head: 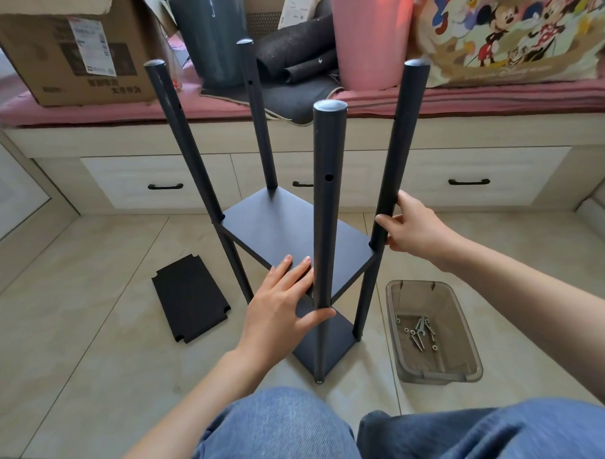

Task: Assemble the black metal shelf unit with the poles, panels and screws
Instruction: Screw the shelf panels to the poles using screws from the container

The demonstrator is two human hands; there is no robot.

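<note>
Fingers [297,269] of left hand [280,309] flat on middle black metal shelf panel [284,226], thumb against near black round pole [326,208]. Right hand [414,225] wrapped round right-hand pole [399,157]. Half-built unit upright on tiled floor [91,322], long axis vertical. Probably light, rigid, slippery; best held low on poles. Spare flat black panel [190,298] left; clear plastic tray of screws [435,331] right.

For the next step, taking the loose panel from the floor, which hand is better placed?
Probably the left hand. The loose panel lies on the floor on its side, close by. The right hand grips the far-right pole, steadying the shelf unit.
</note>
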